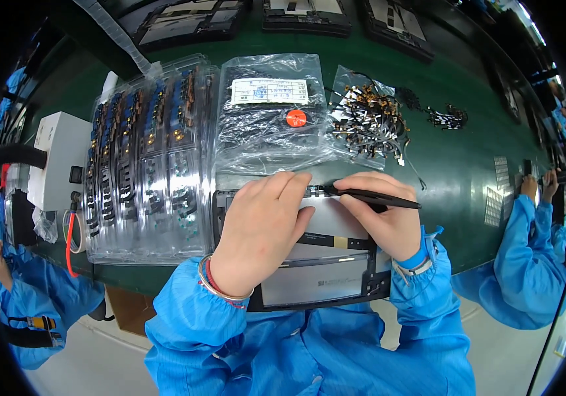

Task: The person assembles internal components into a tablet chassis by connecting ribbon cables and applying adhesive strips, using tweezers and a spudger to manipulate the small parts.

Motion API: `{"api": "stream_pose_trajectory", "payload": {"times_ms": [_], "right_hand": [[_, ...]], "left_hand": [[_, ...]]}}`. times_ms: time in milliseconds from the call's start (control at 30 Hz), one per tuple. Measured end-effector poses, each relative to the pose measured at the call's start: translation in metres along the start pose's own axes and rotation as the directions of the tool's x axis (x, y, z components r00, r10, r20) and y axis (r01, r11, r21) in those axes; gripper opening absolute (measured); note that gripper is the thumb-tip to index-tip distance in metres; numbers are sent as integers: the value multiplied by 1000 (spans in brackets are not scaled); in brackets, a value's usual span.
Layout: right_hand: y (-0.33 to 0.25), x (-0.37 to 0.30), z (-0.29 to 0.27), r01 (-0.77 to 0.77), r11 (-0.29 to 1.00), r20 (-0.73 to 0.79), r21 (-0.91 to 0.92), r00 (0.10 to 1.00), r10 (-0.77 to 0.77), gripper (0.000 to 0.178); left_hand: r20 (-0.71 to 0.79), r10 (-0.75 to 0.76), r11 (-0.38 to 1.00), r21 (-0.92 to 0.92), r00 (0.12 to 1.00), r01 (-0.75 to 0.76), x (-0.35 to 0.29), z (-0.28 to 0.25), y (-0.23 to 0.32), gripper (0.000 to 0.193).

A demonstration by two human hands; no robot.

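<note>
In front of me lies an opened tablet-like device (313, 290), with a black frame, grey metal panels and a small circuit strip along its far edge. My left hand (261, 228) rests on its upper left part, fingers stretched toward the far edge and thumb apart; what lies beneath the palm is hidden. Between the fingers of my right hand (388, 221) is a pair of black tweezers (388, 198). Their tips touch or nearly touch the circuit strip near my left fingertips; exactly what they meet is too small to tell.
Left stand clear plastic trays (144, 247) of small boards and flex cables, beside a white box (62, 155). Beyond the device lie a plastic bag (270, 142) and a heap of small cables (369, 122). Similar devices (306, 16) line the back. Co-workers (527, 257) sit at both sides.
</note>
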State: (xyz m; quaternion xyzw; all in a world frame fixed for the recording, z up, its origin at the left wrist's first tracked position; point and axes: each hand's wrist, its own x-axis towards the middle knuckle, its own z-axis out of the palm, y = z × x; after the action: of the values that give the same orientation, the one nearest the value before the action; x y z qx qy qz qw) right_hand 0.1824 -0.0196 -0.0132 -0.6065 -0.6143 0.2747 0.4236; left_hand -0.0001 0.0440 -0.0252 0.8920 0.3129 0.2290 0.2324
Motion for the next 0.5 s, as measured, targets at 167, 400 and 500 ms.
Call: {"api": "stream_pose_trajectory", "payload": {"times_ms": [167, 400, 500], "right_hand": [[2, 0, 0, -13, 1000, -12, -13, 1000, 13, 18], [2, 1, -1, 19, 1000, -8, -12, 1000, -19, 18], [3, 2, 0, 21, 1000, -1, -5, 1000, -21, 18]], "left_hand": [[-4, 6, 1000, 17, 1000, -6, -1, 2, -1, 35], [-24, 16, 1000, 12, 1000, -15, 0, 5, -2, 35], [-30, 14, 1000, -6, 999, -15, -1, 3, -4, 35]]}}
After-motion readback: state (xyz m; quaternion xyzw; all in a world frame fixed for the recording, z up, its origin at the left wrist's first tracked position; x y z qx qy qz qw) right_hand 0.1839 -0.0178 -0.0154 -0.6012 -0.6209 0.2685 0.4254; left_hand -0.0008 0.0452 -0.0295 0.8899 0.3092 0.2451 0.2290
